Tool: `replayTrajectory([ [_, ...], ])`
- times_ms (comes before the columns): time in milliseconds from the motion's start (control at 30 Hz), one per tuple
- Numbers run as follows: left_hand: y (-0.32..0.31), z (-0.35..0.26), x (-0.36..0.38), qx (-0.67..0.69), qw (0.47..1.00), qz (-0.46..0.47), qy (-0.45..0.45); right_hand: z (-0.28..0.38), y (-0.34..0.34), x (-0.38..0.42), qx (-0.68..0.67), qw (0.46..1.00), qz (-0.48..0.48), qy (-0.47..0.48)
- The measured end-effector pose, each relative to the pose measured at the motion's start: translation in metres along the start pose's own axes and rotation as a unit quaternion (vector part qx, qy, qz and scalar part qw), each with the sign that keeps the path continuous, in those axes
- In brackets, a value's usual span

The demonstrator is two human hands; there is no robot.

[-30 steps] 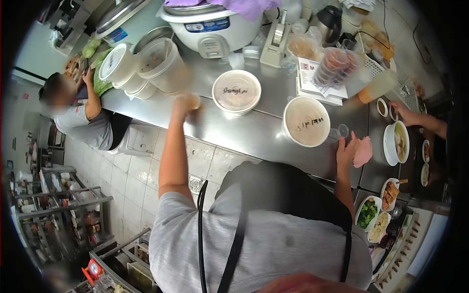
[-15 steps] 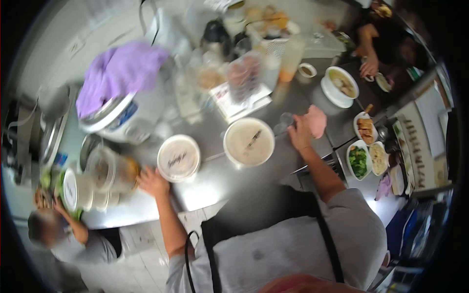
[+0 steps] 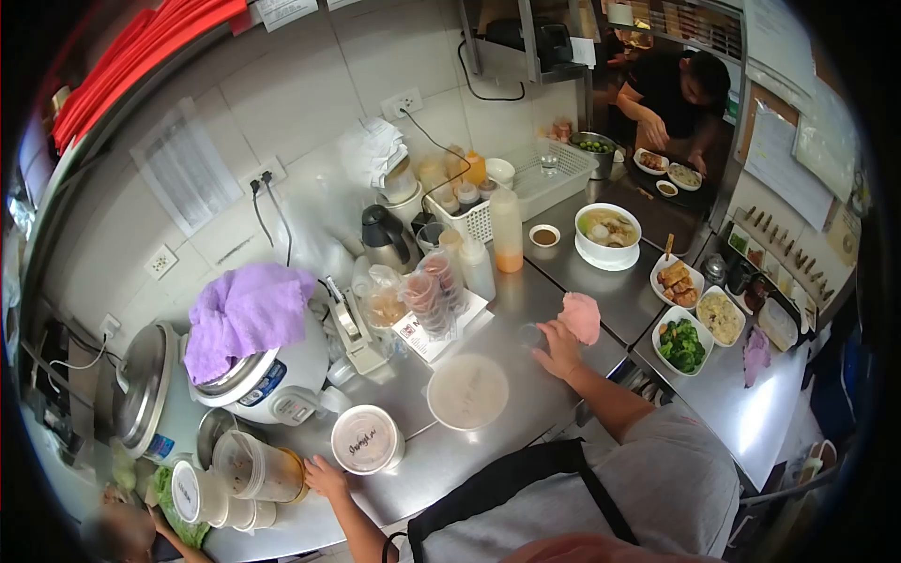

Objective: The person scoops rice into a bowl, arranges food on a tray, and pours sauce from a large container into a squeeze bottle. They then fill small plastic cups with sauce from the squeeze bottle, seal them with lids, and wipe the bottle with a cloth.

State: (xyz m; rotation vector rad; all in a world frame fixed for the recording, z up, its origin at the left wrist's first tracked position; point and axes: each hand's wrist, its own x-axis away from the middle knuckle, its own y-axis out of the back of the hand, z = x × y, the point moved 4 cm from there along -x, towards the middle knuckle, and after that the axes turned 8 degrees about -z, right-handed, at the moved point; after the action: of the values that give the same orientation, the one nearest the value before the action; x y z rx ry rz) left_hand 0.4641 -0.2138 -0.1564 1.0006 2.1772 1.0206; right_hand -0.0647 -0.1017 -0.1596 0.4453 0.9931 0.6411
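Note:
My left hand [image 3: 325, 477] rests on the steel counter with its fingers stretched out and holds nothing. It lies between a round white tub [image 3: 366, 439] with handwriting on its lid and a clear plastic container [image 3: 253, 466]. A second lidded tub [image 3: 467, 391], blurred, stands between my two hands. My right hand [image 3: 559, 351] is on the counter to the right of that tub, fingers extended. At its fingertips is a small clear cup or lid [image 3: 530, 335]; I cannot make out a grip on it. A pink cloth [image 3: 580, 319] lies just beyond this hand.
A rice cooker [image 3: 272, 380] under a purple towel [image 3: 249, 314] stands left. Stacked cups [image 3: 434, 298], a squeeze bottle [image 3: 507, 230] and a white basket [image 3: 469, 223] line the back. Right are a soup bowl [image 3: 608, 235] and broccoli [image 3: 682, 345]. Another person [image 3: 680, 89] handles dishes beyond.
The head view has tilted up and turned, showing more wall and shelf. Both hands remain on the counter near the same things.

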Motion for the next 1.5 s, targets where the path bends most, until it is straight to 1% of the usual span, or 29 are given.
replayTrajectory([
  [33, 0.000, 0.003, -0.003, 0.022, 0.999, -0.016, -0.017, 0.004, 0.002, 0.000, 0.000, 1.000, 0.008, 0.005],
  [133, -0.007, 0.014, -0.012, 0.084, 0.993, -0.066, -0.056, 0.022, 0.007, -0.002, 0.032, 0.996, 0.053, 0.065],
  [200, -0.004, 0.018, -0.010, 0.114, 0.987, -0.100, -0.058, 0.036, 0.015, -0.008, 0.035, 0.993, 0.051, 0.098],
  [233, -0.002, 0.019, -0.007, 0.153, 0.978, -0.125, -0.065, 0.040, 0.012, -0.010, 0.031, 0.989, 0.066, 0.129],
  [267, 0.011, 0.005, 0.005, 0.184, 0.972, -0.130, -0.059, 0.036, 0.003, -0.009, 0.028, 0.986, 0.080, 0.143],
  [300, 0.015, 0.006, 0.012, 0.171, 0.972, -0.159, -0.007, 0.028, -0.007, -0.007, 0.020, 0.981, 0.099, 0.163],
  [333, 0.014, 0.016, 0.020, 0.171, 0.965, -0.197, -0.008, 0.023, -0.016, -0.010, 0.011, 0.975, 0.118, 0.189],
  [367, 0.025, 0.015, 0.033, 0.137, 0.966, -0.221, -0.006, 0.018, -0.024, -0.012, -0.001, 0.973, 0.140, 0.183],
  [400, 0.026, 0.024, 0.045, 0.143, 0.959, -0.244, 0.001, 0.013, -0.031, -0.015, -0.011, 0.971, 0.163, 0.174],
  [433, 0.041, 0.020, 0.062, 0.157, 0.956, -0.244, 0.027, 0.011, -0.038, -0.018, -0.021, 0.966, 0.167, 0.194],
  [467, 0.039, 0.035, 0.073, 0.112, 0.957, -0.266, 0.029, 0.007, -0.046, -0.020, -0.031, 0.963, 0.169, 0.209],
  [500, 0.043, 0.045, 0.088, 0.104, 0.952, -0.284, 0.043, 0.006, -0.053, -0.023, -0.041, 0.960, 0.168, 0.220],
  [600, 0.049, 0.083, 0.132, 0.032, 0.943, -0.301, 0.141, 0.005, -0.063, -0.029, -0.043, 0.961, 0.192, 0.193],
  [633, 0.052, 0.096, 0.151, 0.006, 0.937, -0.305, 0.168, 0.006, -0.064, -0.030, -0.052, 0.958, 0.193, 0.207],
  [733, 0.050, 0.136, 0.215, -0.032, 0.952, -0.155, 0.261, 0.012, -0.062, -0.031, -0.056, 0.957, 0.170, 0.226],
  [800, 0.031, 0.184, 0.268, -0.054, 0.947, 0.007, 0.315, 0.000, -0.061, -0.037, -0.152, 0.960, 0.128, 0.197],
  [833, 0.003, 0.233, 0.307, -0.067, 0.939, 0.072, 0.328, -0.005, -0.063, -0.042, -0.199, 0.958, 0.102, 0.179],
  [867, -0.016, 0.272, 0.346, -0.077, 0.928, 0.135, 0.338, -0.007, -0.059, -0.053, -0.182, 0.971, 0.080, 0.135],
  [900, 0.016, 0.248, 0.377, -0.086, 0.884, 0.217, 0.404, -0.009, -0.049, -0.070, -0.162, 0.981, 0.056, 0.090],
  [933, 0.014, 0.272, 0.420, -0.079, 0.853, 0.208, 0.473, -0.018, -0.050, -0.093, -0.250, 0.966, 0.049, 0.052],
  [1000, 0.018, 0.298, 0.488, -0.076, 0.770, 0.252, 0.581, 0.002, -0.023, -0.129, -0.302, 0.951, -0.025, 0.062],
  [1033, 0.026, 0.305, 0.511, -0.070, 0.767, 0.256, 0.584, 0.029, 0.002, -0.146, -0.267, 0.953, -0.090, 0.112],
  [1100, 0.045, 0.319, 0.530, -0.046, 0.766, 0.243, 0.593, 0.069, 0.028, -0.170, -0.318, 0.917, -0.166, 0.175],
  [1167, 0.071, 0.335, 0.539, -0.015, 0.768, 0.211, 0.604, 0.118, 0.044, -0.172, -0.434, 0.894, -0.091, 0.067],
  [1267, 0.091, 0.388, 0.533, 0.013, 0.790, 0.122, 0.601, 0.214, 0.054, -0.125, -0.573, 0.800, -0.082, 0.158],
  [1333, 0.105, 0.434, 0.520, 0.042, 0.809, 0.071, 0.582, 0.293, 0.063, -0.059, -0.638, 0.749, -0.029, 0.175],
  [1400, 0.130, 0.473, 0.502, 0.021, 0.830, 0.032, 0.556, 0.347, 0.038, -0.015, -0.636, 0.742, -0.009, 0.214],
  [1467, 0.147, 0.496, 0.499, 0.027, 0.841, 0.007, 0.540, 0.411, 0.023, 0.035, -0.605, 0.759, 0.071, 0.228],
  [1500, 0.160, 0.507, 0.493, 0.039, 0.844, -0.004, 0.536, 0.437, 0.012, 0.054, -0.623, 0.743, 0.103, 0.221],
])
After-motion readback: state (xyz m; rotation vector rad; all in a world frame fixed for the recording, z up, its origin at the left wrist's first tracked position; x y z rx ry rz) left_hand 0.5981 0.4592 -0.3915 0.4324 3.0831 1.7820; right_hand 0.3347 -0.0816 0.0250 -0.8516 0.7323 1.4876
